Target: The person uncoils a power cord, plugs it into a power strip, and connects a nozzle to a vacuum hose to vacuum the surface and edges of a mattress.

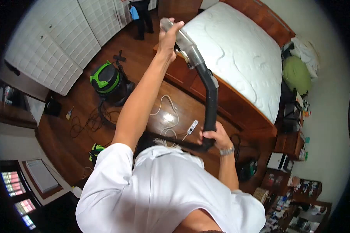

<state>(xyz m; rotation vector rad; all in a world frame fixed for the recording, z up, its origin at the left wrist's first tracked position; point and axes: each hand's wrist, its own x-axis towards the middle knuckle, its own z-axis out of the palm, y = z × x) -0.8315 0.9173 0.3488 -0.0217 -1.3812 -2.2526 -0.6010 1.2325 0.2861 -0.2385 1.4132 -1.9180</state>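
A vacuum cleaner hand tool [211, 93] with a bent black tube and a clear plastic nozzle [188, 46] is held up in front of me, near the bed's side. My left hand [168, 40], arm stretched far out, is closed round the clear nozzle end. Lower down, my right hand [217, 136], with a metal watch at the wrist, grips the black tube near its bottom end. From there a dark hose runs left across my waist. The bare white mattress [233, 58] lies just right of the tool.
A black and green vacuum cleaner [107, 79] stands on the wooden floor at left, with loose cables [85, 122] nearby. A white power strip [192, 126] lies by the bed. Another person [141, 15] stands near the white wardrobe [58, 39]. Cluttered shelves [283, 202] fill the lower right.
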